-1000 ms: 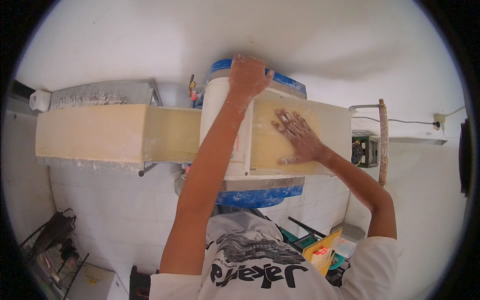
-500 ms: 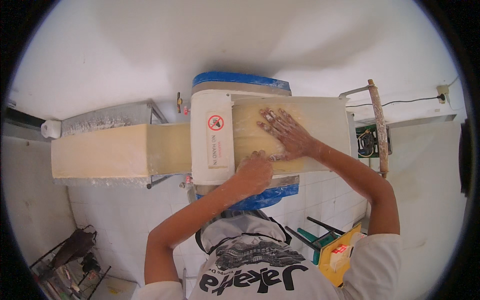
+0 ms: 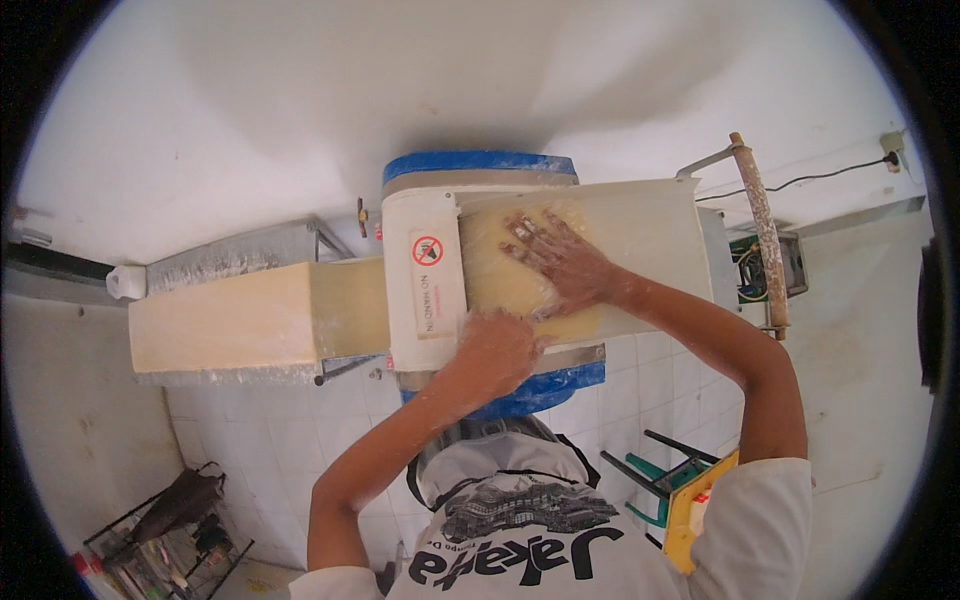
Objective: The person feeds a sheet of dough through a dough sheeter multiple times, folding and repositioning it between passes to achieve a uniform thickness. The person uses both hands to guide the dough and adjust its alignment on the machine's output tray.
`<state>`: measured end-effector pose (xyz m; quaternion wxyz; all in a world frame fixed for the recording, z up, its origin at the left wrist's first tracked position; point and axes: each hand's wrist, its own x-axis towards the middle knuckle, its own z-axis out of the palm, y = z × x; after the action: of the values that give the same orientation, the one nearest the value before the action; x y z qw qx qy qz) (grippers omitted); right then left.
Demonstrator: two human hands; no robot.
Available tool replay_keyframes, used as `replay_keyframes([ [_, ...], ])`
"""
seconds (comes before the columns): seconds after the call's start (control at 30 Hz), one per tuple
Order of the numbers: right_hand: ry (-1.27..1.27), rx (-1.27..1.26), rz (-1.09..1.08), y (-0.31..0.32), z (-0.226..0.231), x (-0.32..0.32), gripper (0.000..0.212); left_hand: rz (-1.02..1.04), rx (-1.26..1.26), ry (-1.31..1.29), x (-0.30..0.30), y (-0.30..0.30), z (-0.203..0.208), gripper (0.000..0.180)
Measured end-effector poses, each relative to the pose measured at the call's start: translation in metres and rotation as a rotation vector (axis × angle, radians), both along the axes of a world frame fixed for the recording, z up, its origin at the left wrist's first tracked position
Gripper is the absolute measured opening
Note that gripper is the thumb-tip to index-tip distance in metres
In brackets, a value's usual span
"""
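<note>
A pale yellow sheet of dough (image 3: pixel 487 262) lies on the white feed board (image 3: pixel 650 245) of a roller machine, against its white cover (image 3: pixel 400 270). My right hand (image 3: pixel 562 262), dusted with flour, rests on the dough with its fingers spread. Nearer to me, my left hand (image 3: pixel 498 350) is closed at the dough's near edge, beside the cover. Its curled fingers hide whatever they may hold. Left of the cover, a long pale yellow slab (image 3: pixel 225 322), which looks like dough, stretches along a floured support.
A flour-specked roller bar (image 3: pixel 760 235) stands past the board's right end. A stool with a yellow top (image 3: pixel 690 500) is at lower right, a black rack (image 3: pixel 165 540) at lower left. A power cord (image 3: pixel 800 180) runs along the wall. Blue casing (image 3: pixel 540 395) borders the machine.
My right hand stays flat on the dough, shifting slightly. The left hand stays closed and has moved slightly toward me along the near edge. The whole view has tilted a little.
</note>
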<state>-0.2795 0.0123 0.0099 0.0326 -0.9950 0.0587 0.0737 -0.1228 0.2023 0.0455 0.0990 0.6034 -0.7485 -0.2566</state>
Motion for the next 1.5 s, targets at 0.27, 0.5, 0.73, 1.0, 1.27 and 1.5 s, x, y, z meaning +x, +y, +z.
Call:
replay_keyframes([
  [0.27,0.016,-0.007,-0.021,0.007,0.002,0.006,0.118,0.491,-0.655,0.089,0.090,-0.122,0.001,0.045],
  [0.5,0.025,0.009,-0.035,0.014,-0.005,0.015,0.120,0.550,-0.435,-0.262,0.089,-0.173,-0.046,0.059],
  [0.73,-0.057,0.078,-0.016,0.015,-0.012,0.020,0.119,0.555,-0.380,-0.269,0.092,-0.176,-0.040,0.063],
  [1.0,-0.050,0.065,-0.008,0.020,-0.019,0.032,0.122,0.571,-0.442,-0.285,0.094,-0.175,-0.046,0.062],
  [1.27,-0.058,0.035,-0.023,0.023,-0.025,0.037,0.124,0.590,-0.461,-0.264,0.091,-0.173,-0.044,0.060],
  [1.5,-0.025,0.025,-0.043,0.024,-0.026,0.034,0.125,0.570,-0.431,-0.253,0.092,-0.174,-0.040,0.060],
])
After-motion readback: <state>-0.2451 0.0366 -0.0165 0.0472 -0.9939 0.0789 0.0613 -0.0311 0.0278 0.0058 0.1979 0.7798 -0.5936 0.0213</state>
